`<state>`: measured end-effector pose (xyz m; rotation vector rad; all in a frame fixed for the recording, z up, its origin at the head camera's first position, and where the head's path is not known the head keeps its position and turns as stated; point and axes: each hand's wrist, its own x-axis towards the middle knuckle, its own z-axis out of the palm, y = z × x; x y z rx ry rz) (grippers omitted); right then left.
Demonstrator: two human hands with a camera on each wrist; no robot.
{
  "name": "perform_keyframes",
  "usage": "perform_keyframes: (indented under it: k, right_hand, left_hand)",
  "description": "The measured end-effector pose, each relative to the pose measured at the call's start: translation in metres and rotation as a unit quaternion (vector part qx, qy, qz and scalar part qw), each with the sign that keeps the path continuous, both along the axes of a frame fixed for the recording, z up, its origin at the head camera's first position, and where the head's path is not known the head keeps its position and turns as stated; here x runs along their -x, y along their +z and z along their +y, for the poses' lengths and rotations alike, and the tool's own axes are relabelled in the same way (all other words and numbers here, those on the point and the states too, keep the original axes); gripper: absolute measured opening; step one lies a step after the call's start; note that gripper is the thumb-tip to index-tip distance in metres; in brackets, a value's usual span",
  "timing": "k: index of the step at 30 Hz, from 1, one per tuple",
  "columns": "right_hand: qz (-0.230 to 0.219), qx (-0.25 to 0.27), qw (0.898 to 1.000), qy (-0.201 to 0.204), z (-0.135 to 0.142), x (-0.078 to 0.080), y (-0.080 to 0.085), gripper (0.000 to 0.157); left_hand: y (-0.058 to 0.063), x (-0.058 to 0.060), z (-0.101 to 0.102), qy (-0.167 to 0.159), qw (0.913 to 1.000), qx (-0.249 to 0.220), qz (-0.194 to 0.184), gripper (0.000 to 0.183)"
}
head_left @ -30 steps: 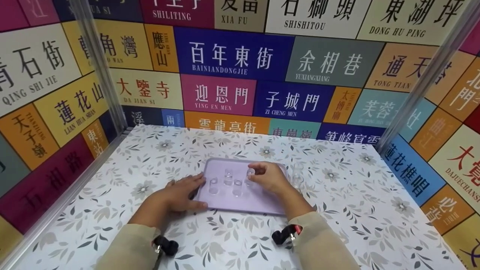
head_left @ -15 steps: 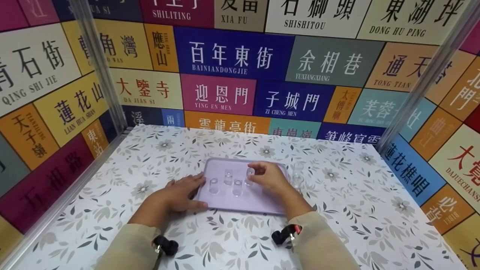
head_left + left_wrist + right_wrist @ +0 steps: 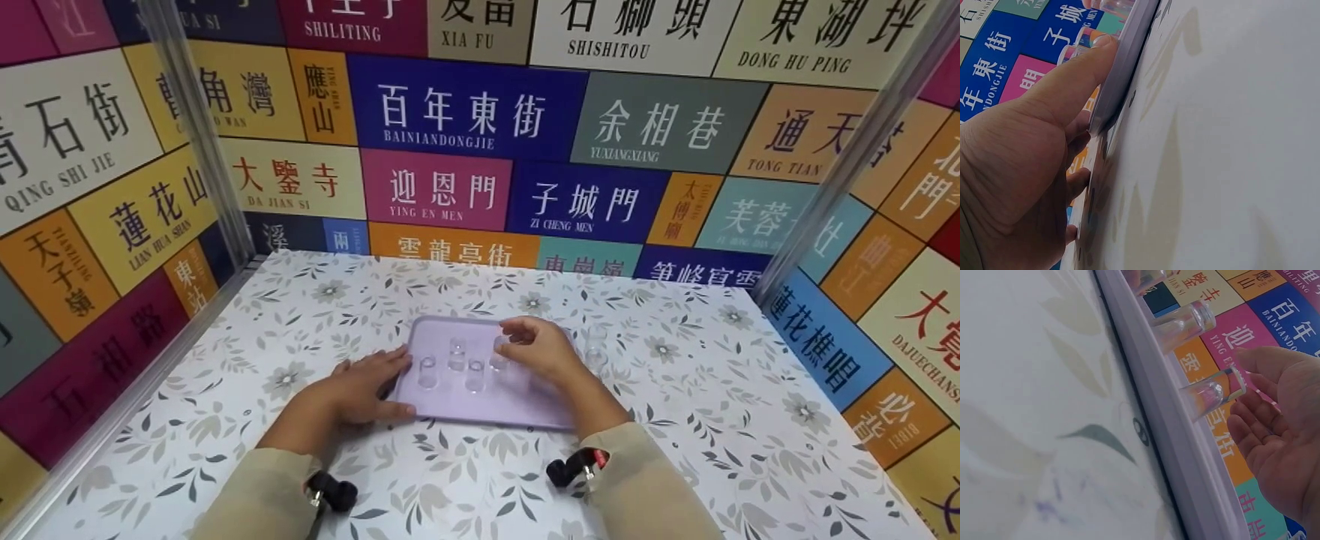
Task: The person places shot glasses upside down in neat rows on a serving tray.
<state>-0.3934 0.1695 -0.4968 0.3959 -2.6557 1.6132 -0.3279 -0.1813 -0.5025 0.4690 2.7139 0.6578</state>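
Note:
A lilac tray bears several small clear shot glasses, among them a left one, a back one and a front one. My right hand is at the fourth shot glass, at the back right. In the right wrist view its thumb and loosely bent fingers stand around the rim, with a gap showing between thumb and glass. My left hand lies at the tray's left edge, fingers extended. In the left wrist view its thumb touches the tray's side.
More clear glasses stand on the table just right of the tray, partly behind my right hand. A floral cloth covers the table. Sign-patterned panels wall in the back and both sides.
My right hand has shifted slightly up and right, its fingertips loosening from the back-right shot glass, which stays in place. The left hand and tray have not moved.

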Motion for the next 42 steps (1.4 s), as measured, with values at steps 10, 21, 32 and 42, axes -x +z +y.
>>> perform_keyframes:
  k: [10, 21, 32, 42]
  right_hand:
    - [-0.002, -0.003, 1.0, -0.017, 0.021, 0.002, 0.017, 0.048]
    - [-0.008, 0.003, 0.999, -0.05, 0.053, 0.006, 0.032, 0.051]
    - [-0.003, 0.014, 0.996, -0.082, 0.099, 0.011, 0.036, 0.06]
    - [-0.059, 0.056, 0.99, -0.115, 0.137, 0.016, 0.026, 0.069]
  left_hand:
    - [-0.004, 0.0, 0.003, -0.002, 1.0, 0.008, 0.002, 0.107]
    - [-0.003, 0.0, 0.004, 0.002, 0.9999, 0.007, -0.008, 0.109]
    - [-0.004, 0.001, 0.001, 0.004, 0.9999, 0.013, -0.001, 0.109]
    - [-0.003, 0.002, 0.0, -0.003, 0.9999, 0.011, 0.001, 0.108]
